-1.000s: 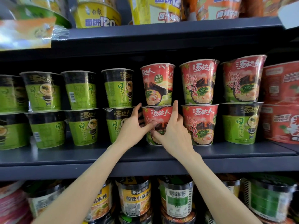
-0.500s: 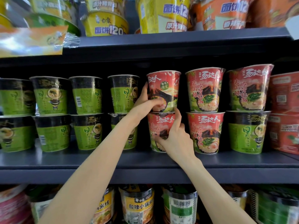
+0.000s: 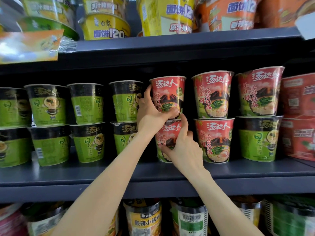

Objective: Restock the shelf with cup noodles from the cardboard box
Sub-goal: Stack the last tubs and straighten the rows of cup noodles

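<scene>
On the middle shelf (image 3: pixel 153 176) two red cup noodles stand stacked. My left hand (image 3: pixel 150 111) grips the upper red cup (image 3: pixel 170 92) from its left side, thumb across the lower front. My right hand (image 3: pixel 182 147) holds the lower red cup (image 3: pixel 168 133), thumb at its lower left and index finger up along its right edge to the rim. Another stack of red cups (image 3: pixel 213 116) stands just to the right. The cardboard box is out of view.
Green-and-black cups (image 3: pixel 85 123) fill the shelf's left side in two layers. A red cup on a green one (image 3: pixel 259 114) and red boxes (image 3: pixel 298 116) sit at the right. Yellow and orange bowls (image 3: pixel 163 16) crowd the shelf above; tall cups (image 3: pixel 144 218) line the one below.
My left hand rose from the lower red cup to the upper one and closed around it. The upper cup has turned, its front label now facing out. The right hand stays on the lower cup.
</scene>
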`<state>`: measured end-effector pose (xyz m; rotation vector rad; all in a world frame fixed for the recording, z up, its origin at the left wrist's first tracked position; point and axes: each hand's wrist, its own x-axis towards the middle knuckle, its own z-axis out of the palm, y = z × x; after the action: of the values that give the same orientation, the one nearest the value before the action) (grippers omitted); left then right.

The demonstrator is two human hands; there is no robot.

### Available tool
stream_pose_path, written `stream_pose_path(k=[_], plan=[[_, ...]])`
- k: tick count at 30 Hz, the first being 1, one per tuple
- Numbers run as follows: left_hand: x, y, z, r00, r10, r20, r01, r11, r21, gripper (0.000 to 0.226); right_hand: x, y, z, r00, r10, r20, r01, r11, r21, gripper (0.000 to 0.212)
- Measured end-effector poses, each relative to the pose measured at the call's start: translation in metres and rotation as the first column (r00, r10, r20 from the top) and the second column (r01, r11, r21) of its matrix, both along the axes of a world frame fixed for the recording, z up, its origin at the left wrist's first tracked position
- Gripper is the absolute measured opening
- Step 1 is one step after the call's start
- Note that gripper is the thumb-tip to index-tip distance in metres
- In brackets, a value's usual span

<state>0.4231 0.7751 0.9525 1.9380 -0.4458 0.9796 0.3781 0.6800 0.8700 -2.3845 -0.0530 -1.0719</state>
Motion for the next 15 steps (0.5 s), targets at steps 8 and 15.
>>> stream_pose_path(k=[8,15], plan=[[-0.0044,0.0041,0.0003,1.0,0.001,0.012,-0.001,1.0,0.007,0.105,-0.0006,0.0001,0.0001,0.999,-0.033,0.021,0.033,0.999,-0.034,0.109],[-0.0058,0.0033,-0.0007,0.999,0.031,0.028,-0.032,0.999,0.036,0.104,-0.003,-0.0032,0.0033,0.999,-0.038,0.021,0.038,0.999,-0.039,0.114]])
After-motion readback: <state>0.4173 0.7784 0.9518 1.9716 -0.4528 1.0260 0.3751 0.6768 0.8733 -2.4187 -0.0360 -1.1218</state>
